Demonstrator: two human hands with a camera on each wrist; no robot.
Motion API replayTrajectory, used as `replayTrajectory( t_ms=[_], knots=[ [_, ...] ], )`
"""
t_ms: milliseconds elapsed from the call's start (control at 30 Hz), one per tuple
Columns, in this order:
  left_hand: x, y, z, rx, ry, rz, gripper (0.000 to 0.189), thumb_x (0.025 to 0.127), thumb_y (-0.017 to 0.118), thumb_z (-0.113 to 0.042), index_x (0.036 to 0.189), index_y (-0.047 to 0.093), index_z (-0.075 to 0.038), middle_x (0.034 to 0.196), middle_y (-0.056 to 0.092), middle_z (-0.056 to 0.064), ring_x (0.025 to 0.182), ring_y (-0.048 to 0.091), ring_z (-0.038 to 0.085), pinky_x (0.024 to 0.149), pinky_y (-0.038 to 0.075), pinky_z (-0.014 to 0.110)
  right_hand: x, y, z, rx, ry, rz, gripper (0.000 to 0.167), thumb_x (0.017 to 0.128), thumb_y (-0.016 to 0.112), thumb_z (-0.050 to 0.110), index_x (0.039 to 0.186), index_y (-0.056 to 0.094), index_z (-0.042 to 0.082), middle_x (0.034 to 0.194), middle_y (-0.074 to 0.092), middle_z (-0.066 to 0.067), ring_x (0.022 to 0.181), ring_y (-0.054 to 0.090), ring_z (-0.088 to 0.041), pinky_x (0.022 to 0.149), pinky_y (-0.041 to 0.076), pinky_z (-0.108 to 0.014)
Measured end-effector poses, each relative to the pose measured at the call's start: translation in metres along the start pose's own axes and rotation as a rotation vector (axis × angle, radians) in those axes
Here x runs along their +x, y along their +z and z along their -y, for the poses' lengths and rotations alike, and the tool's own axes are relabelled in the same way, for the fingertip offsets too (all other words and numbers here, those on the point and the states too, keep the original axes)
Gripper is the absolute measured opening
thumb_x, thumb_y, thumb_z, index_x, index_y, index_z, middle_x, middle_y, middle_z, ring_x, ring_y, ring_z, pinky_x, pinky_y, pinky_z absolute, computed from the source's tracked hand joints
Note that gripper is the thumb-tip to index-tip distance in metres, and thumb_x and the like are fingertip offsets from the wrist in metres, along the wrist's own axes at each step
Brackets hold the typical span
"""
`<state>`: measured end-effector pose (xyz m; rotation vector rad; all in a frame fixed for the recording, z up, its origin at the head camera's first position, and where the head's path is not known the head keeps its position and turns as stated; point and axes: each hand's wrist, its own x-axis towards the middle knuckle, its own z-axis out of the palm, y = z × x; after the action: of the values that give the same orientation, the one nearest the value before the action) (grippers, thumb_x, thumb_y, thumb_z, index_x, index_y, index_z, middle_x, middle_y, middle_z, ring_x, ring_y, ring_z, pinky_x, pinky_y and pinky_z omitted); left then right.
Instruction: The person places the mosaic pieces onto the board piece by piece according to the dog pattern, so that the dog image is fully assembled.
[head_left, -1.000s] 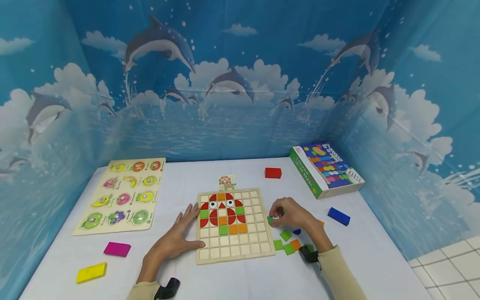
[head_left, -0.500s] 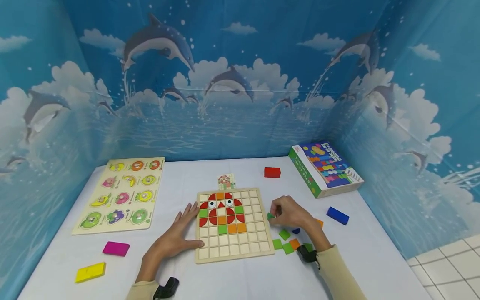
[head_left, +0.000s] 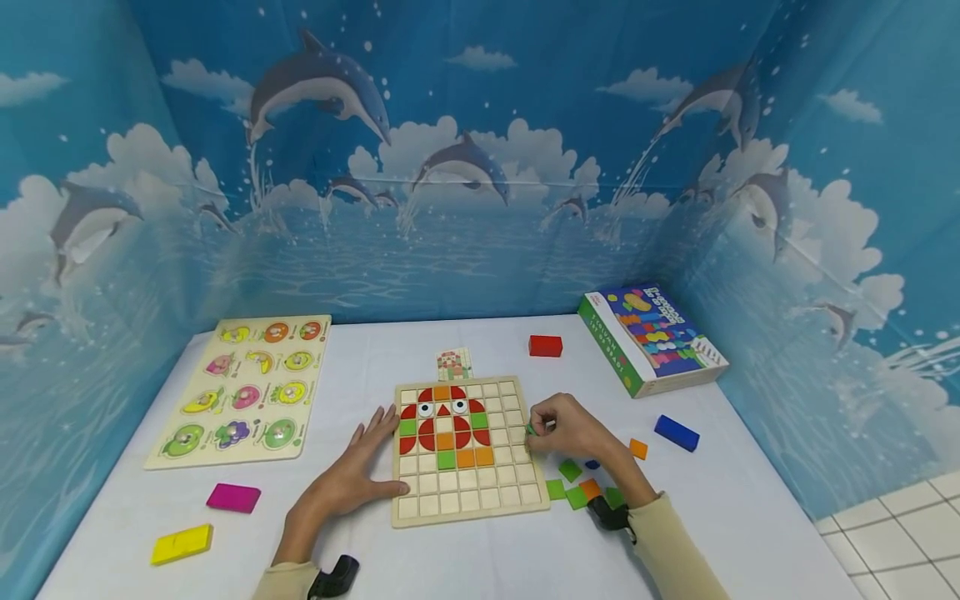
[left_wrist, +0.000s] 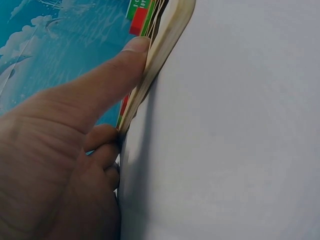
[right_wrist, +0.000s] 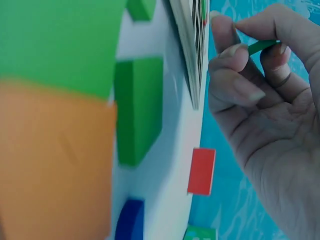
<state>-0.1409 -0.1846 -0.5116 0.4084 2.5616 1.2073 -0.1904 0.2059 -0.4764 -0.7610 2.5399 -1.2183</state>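
Observation:
A square wooden grid board (head_left: pixel 468 500) lies on the white table, bearing a pattern of red, green and orange tiles with two eye pieces. My left hand (head_left: pixel 345 483) rests against its left edge, fingers spread, with the thumb (left_wrist: pixel 107 85) on the rim near the lower corner. Over the board's right edge, my right hand (head_left: pixel 568 432) pinches a small green tile (right_wrist: pixel 262 46) between thumb and fingers. Behind the board is a small pattern card (head_left: pixel 454 364). Loose green tiles (head_left: pixel 570 471), orange tiles (head_left: pixel 638 449) and a dark blue piece (head_left: pixel 592 464) lie beneath and beside the right forearm.
A fruit puzzle board (head_left: pixel 251 392) lies at the left, with a magenta block (head_left: pixel 234 498) and a yellow block (head_left: pixel 182 544) before it. A red block (head_left: pixel 545 346), a blue block (head_left: pixel 677 433) and a colourful box (head_left: pixel 652 340) are on the right. Dolphin-printed curtain (head_left: pixel 465 250) surrounds the table.
My right hand has moved slightly left with the green tile, from beside the board to its right edge. An orange tile behind the wrist shows more fully. My left hand stays put.

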Motion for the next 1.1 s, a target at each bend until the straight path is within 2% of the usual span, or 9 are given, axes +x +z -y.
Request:
replayTrajectory(
  t_ms=[67,167,300,433,500,667,833,967,1100],
  knots=[
    [0.000,0.001,0.000,0.000,0.000,0.000,0.116,0.081,0.097,-0.026,0.172,0.026,-0.011,0.182,0.008,0.009,0.168,-0.003,0.032,0.137,-0.002,0.054,0.001,0.002,0.005,0.010,0.013,0.025,0.028,0.086,0.091,0.009,0.069,0.070,0.017,0.063,0.059,0.009,0.067,0.055,-0.008,0.059,0.047,-0.020],
    [0.001,0.001,-0.001,-0.007,0.000,-0.003,0.116,0.081,0.096,-0.026,0.173,0.027,-0.013,0.182,0.008,0.007,0.168,-0.003,0.031,0.137,-0.002,0.055,0.002,0.005,0.008,0.029,0.005,0.075,0.017,0.088,0.091,0.012,0.077,0.080,0.017,0.069,0.069,0.007,0.067,0.059,-0.009,0.064,0.055,-0.020],
    [0.002,0.001,-0.002,-0.013,0.002,0.001,0.116,0.081,0.096,-0.026,0.173,0.027,-0.014,0.182,0.008,0.007,0.168,-0.004,0.031,0.137,-0.002,0.056,0.003,0.011,0.008,0.072,0.001,0.125,0.007,0.093,0.084,0.006,0.092,0.079,0.010,0.077,0.075,0.002,0.070,0.065,-0.010,0.070,0.060,-0.020],
    [0.001,0.001,0.000,-0.007,0.004,0.002,0.116,0.081,0.096,-0.026,0.173,0.026,-0.012,0.182,0.008,0.007,0.168,-0.003,0.031,0.137,-0.002,0.055,0.004,0.018,0.014,0.077,0.007,0.103,0.011,0.093,0.083,0.001,0.103,0.079,0.005,0.079,0.076,0.001,0.070,0.065,-0.010,0.067,0.058,-0.019],
    [0.000,0.001,0.001,0.000,0.004,0.003,0.116,0.082,0.096,-0.026,0.173,0.026,-0.012,0.182,0.008,0.007,0.168,-0.003,0.031,0.137,-0.002,0.055,0.005,0.022,0.017,0.066,0.001,0.079,0.010,0.092,0.083,0.001,0.102,0.082,0.004,0.079,0.075,0.003,0.069,0.064,-0.010,0.065,0.058,-0.019],
    [0.000,0.001,0.001,0.005,-0.006,0.002,0.116,0.082,0.096,-0.027,0.173,0.026,-0.012,0.182,0.008,0.007,0.168,-0.003,0.031,0.137,-0.002,0.055,0.006,0.031,0.022,0.041,-0.004,0.034,0.006,0.090,0.087,0.002,0.089,0.084,0.007,0.081,0.076,0.004,0.065,0.068,-0.009,0.063,0.061,-0.021],
    [0.000,0.000,0.000,-0.002,-0.002,0.000,0.116,0.081,0.096,-0.025,0.173,0.026,-0.013,0.182,0.008,0.006,0.168,-0.003,0.031,0.137,-0.002,0.054,0.007,0.034,0.024,-0.009,0.030,-0.017,0.006,0.089,0.088,0.003,0.086,0.083,0.006,0.072,0.070,0.006,0.060,0.062,-0.007,0.056,0.057,-0.021],
    [0.000,0.001,0.000,-0.003,-0.011,0.003,0.116,0.081,0.097,-0.026,0.173,0.026,-0.013,0.182,0.008,0.006,0.168,-0.004,0.031,0.137,-0.002,0.055,0.007,0.034,0.024,-0.023,0.077,-0.012,0.007,0.089,0.088,0.007,0.086,0.082,0.008,0.067,0.066,0.006,0.057,0.058,-0.007,0.053,0.053,-0.020],
    [0.000,0.001,0.001,-0.014,-0.015,-0.002,0.116,0.080,0.097,-0.026,0.173,0.027,-0.014,0.182,0.008,0.006,0.168,-0.004,0.032,0.137,-0.002,0.056,0.007,0.033,0.024,-0.013,0.081,0.005,0.012,0.086,0.091,0.010,0.085,0.079,0.009,0.067,0.066,0.005,0.055,0.058,-0.008,0.053,0.053,-0.019]
  ],
)
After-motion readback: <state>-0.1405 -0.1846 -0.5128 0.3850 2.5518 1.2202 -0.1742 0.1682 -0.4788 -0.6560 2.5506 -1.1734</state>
